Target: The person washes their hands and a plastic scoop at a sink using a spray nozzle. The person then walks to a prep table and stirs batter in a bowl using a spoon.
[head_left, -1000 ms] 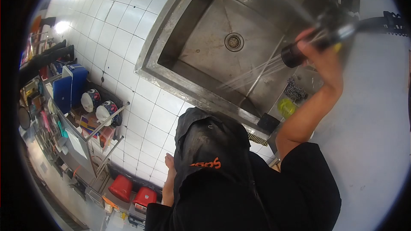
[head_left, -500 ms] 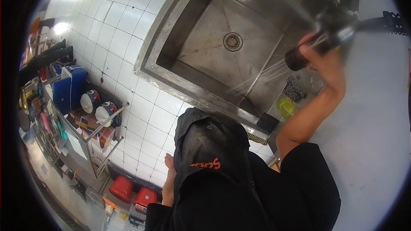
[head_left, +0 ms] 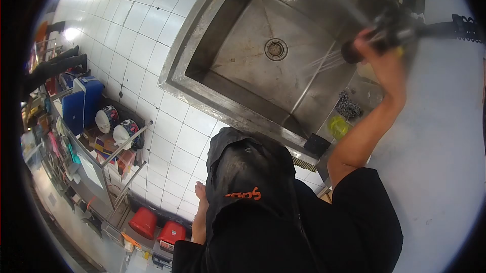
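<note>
My right hand is wrapped round a black spray nozzle at the right side of the steel sink. Thin jets of water leave the nozzle toward the basin, down and to the left. Motion blurs the part of the sprayer behind the hand, where a black hose runs off to the right. My left hand hangs low beside my body, over the tiled floor and away from the sink. The black cap hides much of it, so its fingers do not show clearly.
On the sink's right ledge lie a steel wool scourer, a yellow-green scrubber and a black block. To the left, a metal rack holds bowls and a blue case. Red bins stand at lower left.
My right hand and the nozzle have shifted slightly up, toward the sink's far side. The water jets have moved up with them. My left hand stays where it was.
</note>
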`<state>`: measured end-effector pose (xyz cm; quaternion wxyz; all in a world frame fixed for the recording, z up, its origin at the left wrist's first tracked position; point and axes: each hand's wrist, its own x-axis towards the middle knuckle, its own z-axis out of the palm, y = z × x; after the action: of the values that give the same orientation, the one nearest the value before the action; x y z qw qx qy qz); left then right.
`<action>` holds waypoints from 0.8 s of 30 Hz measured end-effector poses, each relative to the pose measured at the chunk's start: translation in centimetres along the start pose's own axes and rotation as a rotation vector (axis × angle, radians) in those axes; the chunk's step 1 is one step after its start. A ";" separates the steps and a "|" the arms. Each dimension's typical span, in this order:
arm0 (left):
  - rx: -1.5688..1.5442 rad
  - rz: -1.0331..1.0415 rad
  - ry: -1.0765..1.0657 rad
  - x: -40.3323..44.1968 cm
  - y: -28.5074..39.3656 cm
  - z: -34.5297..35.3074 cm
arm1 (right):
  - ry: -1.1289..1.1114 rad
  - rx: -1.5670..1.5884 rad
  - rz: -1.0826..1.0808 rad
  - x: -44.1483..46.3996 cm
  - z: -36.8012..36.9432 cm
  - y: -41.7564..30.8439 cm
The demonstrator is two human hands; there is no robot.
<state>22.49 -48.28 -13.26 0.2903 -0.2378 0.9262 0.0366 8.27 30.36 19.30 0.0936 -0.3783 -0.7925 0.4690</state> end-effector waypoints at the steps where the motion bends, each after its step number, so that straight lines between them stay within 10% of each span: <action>1: 0.048 -0.030 0.011 0.0 0.0 0.1 | 0.008 -0.031 -0.013 0.2 0.0 0.1; 24: -0.053 -0.016 0.015 0.3 0.5 -0.6 | -0.024 0.032 -0.013 0.9 0.3 0.6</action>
<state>21.73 -48.04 -12.97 0.2773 -0.2533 0.9250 0.0572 7.78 30.92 18.43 0.0932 -0.3659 -0.7886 0.4854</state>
